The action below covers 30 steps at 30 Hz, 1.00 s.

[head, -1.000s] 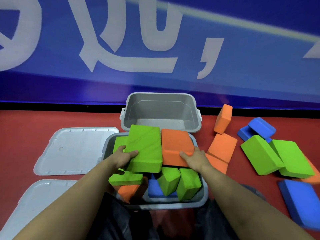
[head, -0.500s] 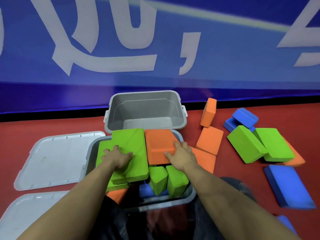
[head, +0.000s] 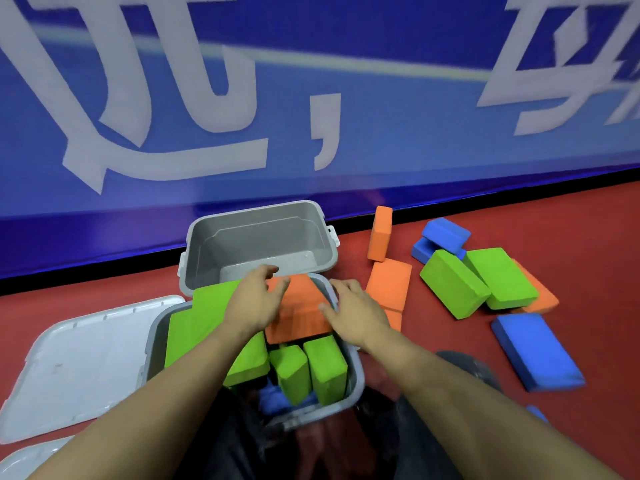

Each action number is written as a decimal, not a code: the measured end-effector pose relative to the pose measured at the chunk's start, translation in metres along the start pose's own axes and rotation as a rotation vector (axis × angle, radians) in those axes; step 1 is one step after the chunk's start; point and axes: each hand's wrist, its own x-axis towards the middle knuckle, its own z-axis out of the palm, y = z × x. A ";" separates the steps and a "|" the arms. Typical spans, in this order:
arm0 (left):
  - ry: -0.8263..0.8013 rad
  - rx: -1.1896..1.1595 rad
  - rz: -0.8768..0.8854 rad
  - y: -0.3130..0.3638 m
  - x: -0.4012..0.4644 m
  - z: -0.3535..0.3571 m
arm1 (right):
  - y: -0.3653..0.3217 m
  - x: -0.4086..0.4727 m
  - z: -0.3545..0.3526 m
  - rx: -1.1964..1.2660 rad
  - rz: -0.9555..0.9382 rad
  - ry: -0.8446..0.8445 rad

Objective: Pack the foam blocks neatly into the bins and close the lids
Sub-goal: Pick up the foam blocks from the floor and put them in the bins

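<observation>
The near grey bin point(head: 357, 375) is stuffed with foam blocks. A flat green block point(head: 201, 317) and a flat orange block point(head: 298, 320) lie on top. Below them two green blocks point(head: 291, 372) stand on edge, and a blue block point(head: 273, 400) shows at the bottom. My left hand point(head: 256, 299) reaches across the green block onto the orange one with its fingers spread. At the orange block's right edge, by the bin rim, my right hand point(head: 356, 310) rests with its fingers apart. The far grey bin point(head: 259, 237) holds no blocks.
Two white lids point(head: 86, 358) point(head: 20, 459) lie on the red floor at the left. Loose blocks lie at the right: orange point(head: 380, 233) point(head: 389, 282), green point(head: 453, 285) point(head: 502, 278), blue point(head: 533, 351) point(head: 443, 233). A blue wall with white letters stands behind.
My left hand has slid right from the green block onto the orange block, its fingers now spread. My right hand has shifted to the orange block's right edge. The view has turned left.
</observation>
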 end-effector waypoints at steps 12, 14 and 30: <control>-0.233 0.135 0.229 0.126 -0.001 0.068 | 0.161 -0.079 -0.127 -0.025 0.316 0.046; -0.263 0.151 0.237 0.137 0.003 0.087 | 0.192 -0.089 -0.132 0.007 0.365 0.039; -0.721 0.609 0.372 0.117 0.091 0.338 | 0.443 -0.086 0.009 0.201 0.826 -0.186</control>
